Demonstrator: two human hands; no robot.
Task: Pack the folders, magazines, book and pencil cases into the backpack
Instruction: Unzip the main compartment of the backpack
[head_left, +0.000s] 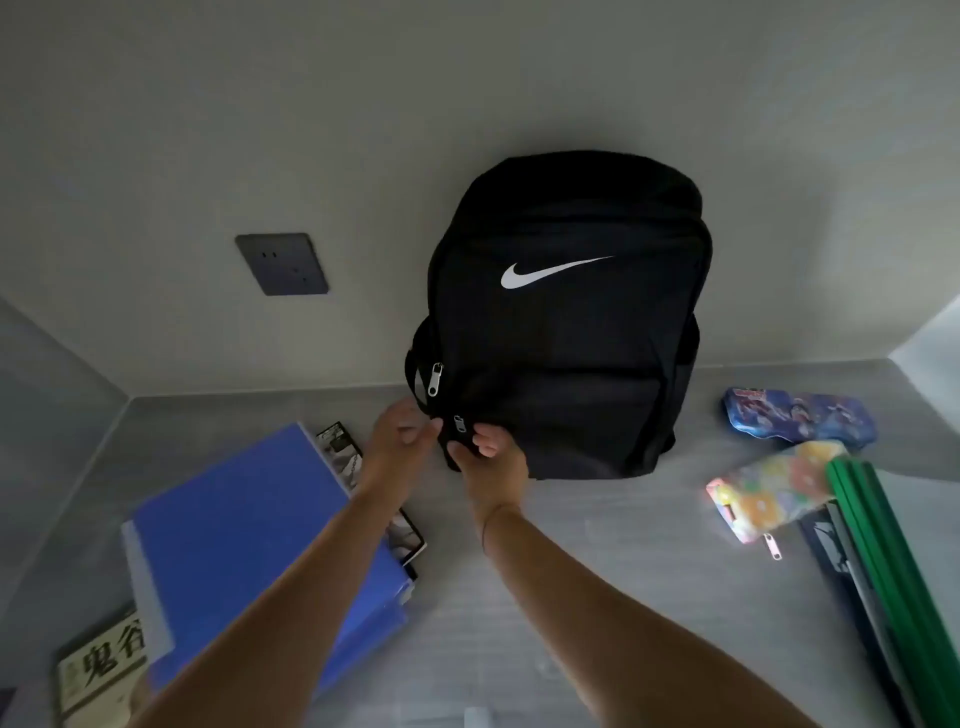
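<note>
Steadying the black backpack (566, 322), upright against the wall at frame centre, by its lower-left corner: pinching fabric with the left hand (402, 434), curling the right hand (491, 452) round the corner below the zipper pull (459, 423), probably to unzip it.

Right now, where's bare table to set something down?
Widest bare table: in front of the backpack, between the right forearm and the colourful pencil case. A narrower strip lies between the blue folder and the left wall. Crowded: around the green folder, and where left hand and right hand meet at the backpack.
</note>
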